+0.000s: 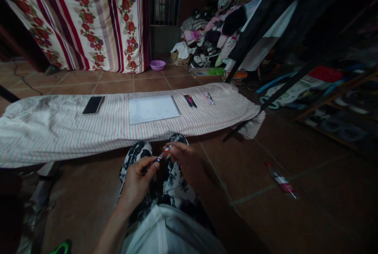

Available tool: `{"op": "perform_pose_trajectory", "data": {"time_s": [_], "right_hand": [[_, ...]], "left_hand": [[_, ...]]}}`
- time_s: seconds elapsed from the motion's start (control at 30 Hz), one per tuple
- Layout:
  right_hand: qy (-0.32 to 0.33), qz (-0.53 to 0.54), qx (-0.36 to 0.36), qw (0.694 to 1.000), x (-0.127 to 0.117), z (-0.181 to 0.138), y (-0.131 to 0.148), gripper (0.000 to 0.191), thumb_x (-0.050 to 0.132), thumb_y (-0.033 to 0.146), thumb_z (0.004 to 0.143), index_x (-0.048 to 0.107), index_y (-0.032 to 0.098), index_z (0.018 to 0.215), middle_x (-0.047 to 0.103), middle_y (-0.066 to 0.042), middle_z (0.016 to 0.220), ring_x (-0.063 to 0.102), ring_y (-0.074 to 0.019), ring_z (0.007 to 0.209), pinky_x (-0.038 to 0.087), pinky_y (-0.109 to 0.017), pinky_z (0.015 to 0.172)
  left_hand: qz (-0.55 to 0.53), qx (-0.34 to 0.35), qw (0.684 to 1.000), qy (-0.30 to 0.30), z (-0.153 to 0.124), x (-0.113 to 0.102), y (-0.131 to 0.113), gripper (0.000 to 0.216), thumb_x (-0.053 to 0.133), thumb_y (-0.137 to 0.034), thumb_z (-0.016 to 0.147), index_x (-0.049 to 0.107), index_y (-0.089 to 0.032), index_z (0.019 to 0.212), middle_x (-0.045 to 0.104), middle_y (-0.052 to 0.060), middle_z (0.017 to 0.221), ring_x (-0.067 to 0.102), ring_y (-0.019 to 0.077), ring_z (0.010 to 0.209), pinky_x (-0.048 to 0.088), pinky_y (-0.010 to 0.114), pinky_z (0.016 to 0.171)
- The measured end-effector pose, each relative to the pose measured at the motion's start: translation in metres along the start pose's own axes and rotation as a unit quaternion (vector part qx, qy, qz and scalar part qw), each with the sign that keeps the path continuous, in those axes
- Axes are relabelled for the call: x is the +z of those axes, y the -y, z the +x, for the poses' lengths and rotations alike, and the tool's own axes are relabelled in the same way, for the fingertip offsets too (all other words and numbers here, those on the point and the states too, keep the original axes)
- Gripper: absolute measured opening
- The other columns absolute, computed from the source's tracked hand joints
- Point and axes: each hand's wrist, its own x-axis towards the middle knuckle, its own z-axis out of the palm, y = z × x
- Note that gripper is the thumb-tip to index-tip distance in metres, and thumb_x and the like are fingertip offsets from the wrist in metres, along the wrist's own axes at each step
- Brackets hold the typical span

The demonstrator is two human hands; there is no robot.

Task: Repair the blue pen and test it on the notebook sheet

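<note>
Above my knees, both hands hold a slim pen-like tube point(163, 153), patterned in red, white and blue. My left hand point(138, 177) pinches its lower, dark blue end between thumb and fingers. At the upper end, my right hand point(182, 155) is closed on a pale tip; the exact kind of item is too small to make out. Beyond my knees, a spiral notebook point(154, 109) lies open at a nearly blank page on a striped cloth point(112, 128). A pack of dark pens point(190, 101) and a lighter pack of small items point(208, 97) lie right of it.
A phone point(93, 105) rests on the cloth at left. On the tiled floor at right lies a plastic bottle point(282, 182). Behind are a purple basin point(157, 65), a heap of clothes point(212, 29), a flowered curtain point(79, 17) and a dark shelf rack point(336, 108).
</note>
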Motion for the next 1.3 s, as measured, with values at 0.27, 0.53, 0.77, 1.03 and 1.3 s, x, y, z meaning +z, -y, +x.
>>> {"op": "perform_pose_trajectory", "data": {"time_s": [0.27,0.53,0.77,1.03,1.3], "right_hand": [[0.041,0.043,0.026,0.998,0.0010,-0.0018,0.0031,0.023,0.065,0.036,0.076,0.073,0.022,0.093,0.071,-0.004,0.089,0.057,-0.0122,0.066,0.042,-0.023,0.055],[0.017,0.019,0.012,1.000,0.0010,-0.0020,0.0036,0.020,0.066,0.036,0.076,0.073,0.021,0.086,0.071,-0.005,0.084,0.056,-0.0122,0.064,0.041,-0.024,0.055],[0.034,0.061,0.037,0.997,0.0009,-0.0019,0.0029,0.026,0.066,0.042,0.075,0.073,0.019,0.086,0.072,-0.006,0.087,0.057,-0.0117,0.064,0.041,-0.022,0.053],[0.015,0.018,-0.011,1.000,0.0039,-0.0030,0.0068,0.020,0.068,0.037,0.075,0.074,0.023,0.088,0.072,-0.004,0.079,0.058,-0.0133,0.062,0.043,-0.025,0.053],[0.047,0.030,-0.017,0.998,0.0052,-0.0072,0.0094,0.020,0.069,0.035,0.075,0.074,0.025,0.091,0.072,-0.004,0.078,0.061,-0.0140,0.064,0.042,-0.024,0.052]], "left_hand": [[-0.058,-0.078,0.995,0.033,-0.0010,0.0005,-0.0058,0.035,0.062,-0.045,0.071,0.071,-0.014,0.086,0.062,0.001,0.061,0.048,0.0112,0.051,0.037,0.022,0.048],[-0.024,-0.042,0.998,0.031,-0.0002,0.0000,-0.0032,0.030,0.059,-0.041,0.074,0.071,-0.015,0.083,0.060,0.001,0.064,0.048,0.0117,0.057,0.037,0.022,0.053],[-0.042,-0.073,0.995,0.047,0.0002,0.0017,-0.0009,0.035,0.059,-0.042,0.074,0.071,-0.013,0.090,0.061,0.001,0.063,0.047,0.0115,0.055,0.036,0.022,0.051],[-0.100,-0.072,0.992,0.035,-0.0018,0.0058,0.0003,0.036,0.063,-0.045,0.072,0.071,-0.015,0.090,0.062,0.001,0.065,0.048,0.0112,0.054,0.036,0.022,0.050],[-0.156,-0.083,0.983,0.055,-0.0008,0.0031,-0.0036,0.039,0.066,-0.047,0.069,0.071,-0.013,0.089,0.062,0.002,0.063,0.049,0.0113,0.054,0.038,0.023,0.051]]}}
